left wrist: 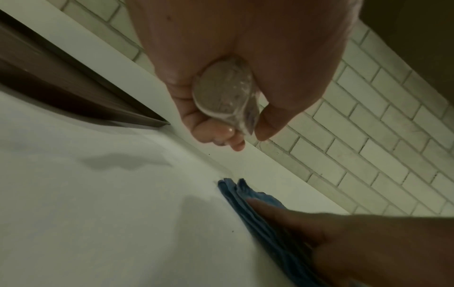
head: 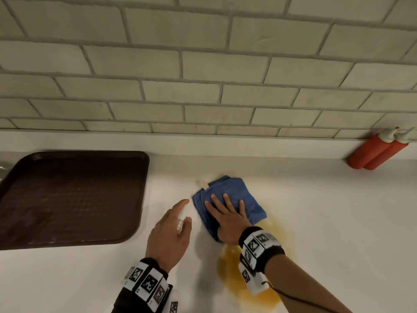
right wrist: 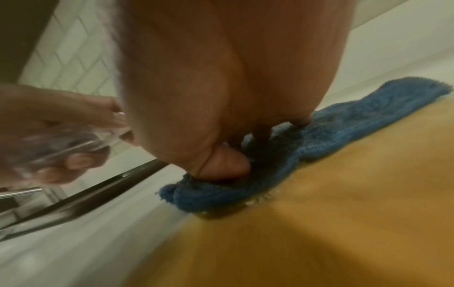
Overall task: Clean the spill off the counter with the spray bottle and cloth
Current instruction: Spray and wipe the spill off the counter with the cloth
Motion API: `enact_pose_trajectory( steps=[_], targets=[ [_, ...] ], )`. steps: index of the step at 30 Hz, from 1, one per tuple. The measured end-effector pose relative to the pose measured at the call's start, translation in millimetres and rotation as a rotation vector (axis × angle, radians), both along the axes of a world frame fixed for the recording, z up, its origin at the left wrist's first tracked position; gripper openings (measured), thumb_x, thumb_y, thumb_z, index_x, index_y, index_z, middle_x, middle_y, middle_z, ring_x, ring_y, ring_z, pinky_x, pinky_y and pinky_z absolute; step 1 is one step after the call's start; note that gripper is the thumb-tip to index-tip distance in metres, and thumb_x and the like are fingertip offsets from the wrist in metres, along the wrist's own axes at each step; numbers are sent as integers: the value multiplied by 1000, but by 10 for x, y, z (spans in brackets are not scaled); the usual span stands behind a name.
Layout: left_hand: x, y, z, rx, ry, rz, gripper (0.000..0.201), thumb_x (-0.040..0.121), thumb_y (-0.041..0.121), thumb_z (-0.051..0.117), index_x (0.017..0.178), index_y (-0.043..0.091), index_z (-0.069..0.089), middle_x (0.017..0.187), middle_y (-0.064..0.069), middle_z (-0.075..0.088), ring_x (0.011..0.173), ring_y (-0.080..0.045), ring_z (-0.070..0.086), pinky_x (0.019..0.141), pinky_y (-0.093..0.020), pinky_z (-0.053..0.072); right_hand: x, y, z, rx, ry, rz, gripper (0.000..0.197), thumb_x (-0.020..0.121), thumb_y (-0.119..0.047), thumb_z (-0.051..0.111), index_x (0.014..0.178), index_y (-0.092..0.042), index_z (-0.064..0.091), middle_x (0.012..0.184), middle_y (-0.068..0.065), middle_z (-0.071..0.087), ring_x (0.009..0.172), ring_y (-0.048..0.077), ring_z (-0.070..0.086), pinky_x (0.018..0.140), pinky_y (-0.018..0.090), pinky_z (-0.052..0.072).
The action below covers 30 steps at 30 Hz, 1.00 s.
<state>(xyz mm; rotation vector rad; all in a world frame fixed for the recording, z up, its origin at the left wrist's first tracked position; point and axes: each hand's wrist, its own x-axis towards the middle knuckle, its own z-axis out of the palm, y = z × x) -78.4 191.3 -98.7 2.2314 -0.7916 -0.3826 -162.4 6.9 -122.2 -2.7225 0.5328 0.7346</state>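
A folded blue cloth (head: 232,199) lies on the white counter (head: 338,211), at the far edge of an orange-yellow spill (head: 243,279). My right hand (head: 225,215) presses flat on the cloth (right wrist: 331,132) with straight, spread fingers; the spill (right wrist: 319,213) spreads just behind it. My left hand (head: 173,229) hovers to the left of the cloth and grips a small clear spray bottle (head: 181,220). In the left wrist view the fingers curl round the bottle (left wrist: 226,95), its base facing the camera. The bottle (right wrist: 73,139) also shows in the right wrist view.
A dark brown tray (head: 67,197) sits on the counter at the left. Two red squeeze bottles (head: 376,152) stand against the tiled wall (head: 203,64) at the far right. A thin metal piece (right wrist: 19,192) pokes out near the tray.
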Motion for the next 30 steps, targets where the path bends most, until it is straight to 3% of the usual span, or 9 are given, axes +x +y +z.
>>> enact_pose_trajectory(
  steps=[4, 8, 13, 20, 22, 25, 26, 29, 30],
  targets=[
    [-21, 85, -23, 13, 6, -12, 48, 97, 33, 51, 143, 40, 40, 138, 13, 55, 120, -12, 55, 96, -27, 42, -436, 210, 2, -14, -30, 48, 82, 91, -27, 42, 153, -36, -10, 158, -10, -25, 144, 24, -27, 111, 61, -17],
    [-44, 148, -31, 12, 2, -11, 47, 97, 32, 51, 142, 39, 41, 135, 13, 57, 117, -11, 57, 97, -29, 44, -726, 95, 3, -17, -35, -13, 78, 93, -28, 37, 151, -41, -14, 157, -14, -26, 144, 22, -27, 111, 56, -19],
    [-69, 107, 4, 16, -16, -11, 46, 97, 31, 52, 142, 36, 43, 136, 10, 57, 117, -14, 59, 95, -30, 45, -616, -309, -46, -14, -25, -132, 65, 98, -40, 27, 150, -42, -13, 158, -17, -23, 146, 19, -23, 114, 60, -12],
    [-121, -49, 1, 8, 2, -76, 48, 98, 32, 50, 144, 39, 40, 139, 10, 55, 122, -14, 56, 99, -27, 41, -282, -385, -128, -48, -50, -211, 64, 99, -45, 20, 152, -35, -14, 159, -9, -24, 145, 27, -25, 110, 66, -13],
    [-140, -77, -3, 4, 0, -94, 47, 98, 32, 51, 144, 38, 40, 139, 10, 55, 123, -14, 55, 99, -24, 40, -323, -285, -166, -70, -57, -212, 65, 97, -46, 17, 152, -34, -14, 159, -8, -24, 145, 27, -26, 110, 65, -15],
    [-156, -75, -7, -2, 8, -107, 47, 98, 32, 52, 143, 39, 41, 138, 12, 55, 123, -12, 55, 97, -20, 37, -497, -50, -186, -77, -97, -172, 73, 82, -52, 2, 152, -36, -12, 158, -10, -24, 145, 26, -24, 109, 63, -19],
    [-162, -65, -10, -4, 13, -107, 46, 98, 32, 52, 142, 39, 42, 137, 13, 56, 123, -11, 55, 97, -20, 38, -588, 36, -209, -102, -119, -147, 75, 81, -52, 5, 154, -35, -5, 159, -9, -18, 147, 27, -17, 110, 61, -17],
    [-178, -20, -18, -1, 39, -107, 45, 97, 31, 53, 140, 41, 43, 134, 14, 57, 119, -11, 56, 95, -20, 39, -844, 157, -291, -149, -133, -120, 68, 82, -47, 38, 149, -32, 33, 155, -5, 32, 142, 29, 30, 107, 57, 11],
    [-180, -12, -23, 1, 45, -110, 45, 97, 31, 53, 140, 41, 43, 134, 14, 58, 119, -10, 56, 95, -19, 39, -903, 138, -302, -156, -127, -130, 69, 81, -47, 42, 147, -32, 36, 152, -5, 40, 139, 27, 33, 105, 55, 14]
  ],
)
